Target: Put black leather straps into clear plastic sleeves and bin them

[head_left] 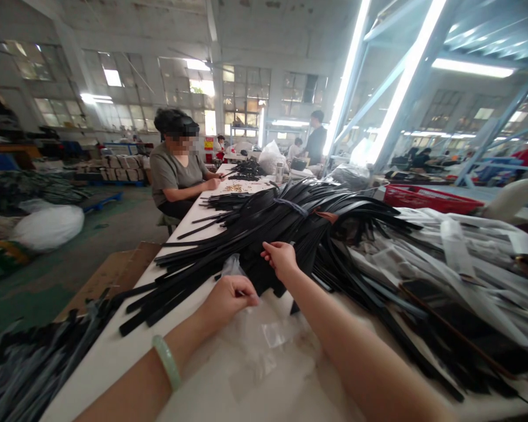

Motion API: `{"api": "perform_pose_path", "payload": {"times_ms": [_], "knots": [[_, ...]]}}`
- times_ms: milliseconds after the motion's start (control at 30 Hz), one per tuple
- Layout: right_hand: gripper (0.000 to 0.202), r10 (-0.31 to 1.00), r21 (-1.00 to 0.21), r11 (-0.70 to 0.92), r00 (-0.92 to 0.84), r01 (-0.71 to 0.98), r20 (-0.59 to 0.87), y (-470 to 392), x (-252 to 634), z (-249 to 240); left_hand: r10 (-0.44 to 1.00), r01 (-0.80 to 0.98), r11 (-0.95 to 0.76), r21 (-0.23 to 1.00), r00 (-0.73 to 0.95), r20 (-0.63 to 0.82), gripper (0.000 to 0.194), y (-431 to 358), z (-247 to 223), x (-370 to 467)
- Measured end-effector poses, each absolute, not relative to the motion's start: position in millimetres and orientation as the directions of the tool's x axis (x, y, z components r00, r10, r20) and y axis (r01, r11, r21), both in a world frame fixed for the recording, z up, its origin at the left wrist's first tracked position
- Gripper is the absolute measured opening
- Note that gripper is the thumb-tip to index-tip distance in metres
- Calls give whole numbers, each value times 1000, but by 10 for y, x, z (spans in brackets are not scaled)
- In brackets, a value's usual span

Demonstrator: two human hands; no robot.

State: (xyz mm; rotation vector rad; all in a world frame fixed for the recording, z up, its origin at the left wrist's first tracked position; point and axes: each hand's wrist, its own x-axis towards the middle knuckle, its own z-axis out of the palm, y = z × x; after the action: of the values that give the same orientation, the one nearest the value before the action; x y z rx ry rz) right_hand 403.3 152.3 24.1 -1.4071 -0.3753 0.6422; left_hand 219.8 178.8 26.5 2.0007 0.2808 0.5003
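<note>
My left hand (231, 298), a pale green bangle (167, 362) on its wrist, is closed in a pinch on a clear plastic bag (273, 337). Part of the bag rises behind the knuckles and the rest lies spread on the pale table. Farther forward, my right hand (282, 259) hovers at the black strips, thumb and fingertips pressed together. Whatever sits between those fingertips is too small to make out. A large heap of flat black strips (215, 240) fans across the table beyond both hands, partly bound by a bluish tie (290, 205).
White and clear plastic wrapping (462, 246) piles up on the right, beside a dark phone-like slab (470, 322) and a red crate (431, 199). Across the table's far left edge sits a person (178, 170) working with their hands. More bagged black strips (44, 357) lie at lower left.
</note>
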Motion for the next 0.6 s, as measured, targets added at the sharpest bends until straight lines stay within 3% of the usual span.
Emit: {"api": "perform_pose_path", "payload": {"times_ms": [333,500,600], "knots": [[18,726,-999,-4,687,40,24,1002,4141,551,547,13,-224,975,829,115,27,1901,311,2133],[25,903,-982,186,386,44,189,838,3801,709,577,44,-149,988,815,51,32,1878,341,2123],[29,913,-961,259,299,98,276,839,3632,704,591,69,-147,987,806,32,33,1876,341,2123]]}}
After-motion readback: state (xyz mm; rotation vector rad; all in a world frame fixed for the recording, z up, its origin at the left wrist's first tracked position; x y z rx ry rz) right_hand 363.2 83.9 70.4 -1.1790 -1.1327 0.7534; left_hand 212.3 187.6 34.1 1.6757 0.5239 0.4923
